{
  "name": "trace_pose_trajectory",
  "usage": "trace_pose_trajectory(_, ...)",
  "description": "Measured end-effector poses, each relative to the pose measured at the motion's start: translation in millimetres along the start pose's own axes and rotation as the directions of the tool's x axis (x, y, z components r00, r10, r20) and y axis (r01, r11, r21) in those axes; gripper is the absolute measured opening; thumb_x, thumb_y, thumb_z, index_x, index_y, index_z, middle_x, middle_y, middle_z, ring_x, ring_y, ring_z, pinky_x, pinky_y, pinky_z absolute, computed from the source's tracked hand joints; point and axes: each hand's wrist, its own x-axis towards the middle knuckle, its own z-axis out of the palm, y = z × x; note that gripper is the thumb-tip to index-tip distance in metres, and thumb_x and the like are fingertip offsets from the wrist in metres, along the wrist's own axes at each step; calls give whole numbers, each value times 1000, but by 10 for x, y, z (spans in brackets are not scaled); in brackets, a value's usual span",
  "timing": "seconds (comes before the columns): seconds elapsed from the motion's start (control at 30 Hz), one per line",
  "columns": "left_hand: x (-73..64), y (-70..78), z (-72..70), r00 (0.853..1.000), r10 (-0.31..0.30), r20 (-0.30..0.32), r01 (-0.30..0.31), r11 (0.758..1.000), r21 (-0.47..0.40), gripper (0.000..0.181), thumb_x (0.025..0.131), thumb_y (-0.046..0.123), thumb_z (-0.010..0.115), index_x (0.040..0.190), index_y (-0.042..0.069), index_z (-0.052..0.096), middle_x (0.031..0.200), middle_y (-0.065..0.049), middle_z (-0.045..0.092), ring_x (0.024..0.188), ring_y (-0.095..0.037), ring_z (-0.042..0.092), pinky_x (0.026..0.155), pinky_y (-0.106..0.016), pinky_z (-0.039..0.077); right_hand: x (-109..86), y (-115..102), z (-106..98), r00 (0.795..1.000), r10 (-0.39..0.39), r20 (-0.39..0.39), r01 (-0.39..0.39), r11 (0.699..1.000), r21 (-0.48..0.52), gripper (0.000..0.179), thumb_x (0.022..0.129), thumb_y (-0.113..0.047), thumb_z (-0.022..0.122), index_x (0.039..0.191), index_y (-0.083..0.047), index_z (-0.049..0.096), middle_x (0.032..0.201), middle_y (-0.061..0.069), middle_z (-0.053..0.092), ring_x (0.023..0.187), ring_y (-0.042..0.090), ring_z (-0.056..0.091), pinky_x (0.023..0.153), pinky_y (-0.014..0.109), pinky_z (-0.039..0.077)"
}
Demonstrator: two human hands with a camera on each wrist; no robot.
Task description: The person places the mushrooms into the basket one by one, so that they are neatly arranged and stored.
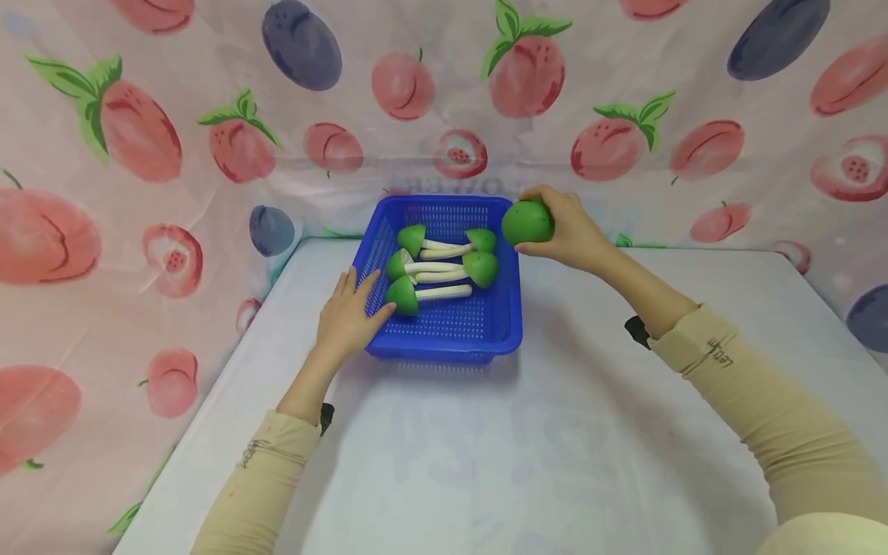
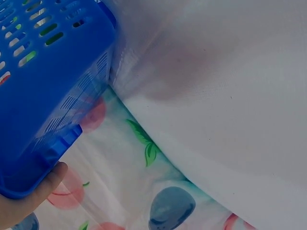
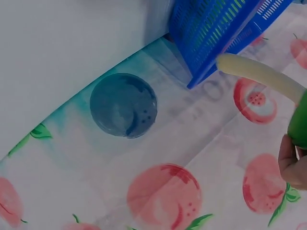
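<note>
A blue plastic basket (image 1: 438, 346) stands on the table, with several toy mushrooms (image 1: 444, 291) lying inside. They have green dotted caps and white stems. At the basket's left rim is my left hand (image 1: 349, 317), holding it with the thumb over the edge; the left wrist view shows a finger along the rim's outer side. Above the basket's far right corner, my right hand (image 1: 565, 229) grips another toy mushroom (image 1: 527, 223) by its green cap. Its pale stem (image 3: 261, 75) points toward the basket in the right wrist view; the head view hides that stem.
A white-covered table (image 1: 555, 432) carries the basket near its back edge. Behind and to the left hangs a pink cloth (image 1: 430, 46) printed with fruit, close to the basket's far side.
</note>
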Motion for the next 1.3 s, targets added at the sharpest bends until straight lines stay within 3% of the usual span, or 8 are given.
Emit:
trace_pose_trajectory(0.17,16,-8,-7,1000,-1,0,1,1000,2,69,94,50,46,150,14,26,156,-25,10,146,-40,6,110,-64,21,27,-44,-45,994,-98,46,100,994,-35,74,79,-5,73,142,-10,34,135,23,37,116,40,42,90,57,47)
trace_pose_trajectory(0.3,10,-21,-19,1000,-8,2,8,1000,4,69,94,49,47,150,14,26,156,-25,10,145,-40,6,110,-63,21,56,-114,-61,985,-132,114,137,990,-41,67,80,-4,72,138,-8,39,134,23,34,111,39,47,88,54,50)
trace_pose_trajectory(0.6,11,-39,-31,1000,6,-7,-6,1000,6,69,94,49,46,149,13,26,155,-26,11,145,-40,6,111,-62,21,76,-144,-34,961,-217,174,231,971,-65,63,74,-9,80,130,-6,51,139,16,47,127,35,37,97,52,45)
trace_pose_trajectory(0.9,10,-35,-38,1000,5,-5,-5,1000,0,69,94,49,47,149,13,27,155,-26,10,145,-40,6,111,-62,20,59,-141,50,918,-302,258,325,944,-52,63,74,-7,79,130,-7,51,148,16,38,132,36,38,105,51,39)
trace_pose_trajectory(1.17,-2,-22,-24,1000,6,-4,-6,1000,-5,69,93,49,47,149,13,28,155,-26,11,145,-40,6,110,-62,21,38,-85,220,887,-332,321,364,930,-44,65,74,-7,79,132,-8,50,137,18,45,128,37,39,99,50,45)
trace_pose_trajectory(1.3,-11,-17,-13,1000,14,-6,-14,1000,-6,69,94,49,47,149,12,28,155,-26,12,145,-40,7,110,-62,22,33,-44,313,863,-342,373,391,918,-64,65,75,-11,79,133,-7,49,140,17,46,131,37,38,103,52,41)
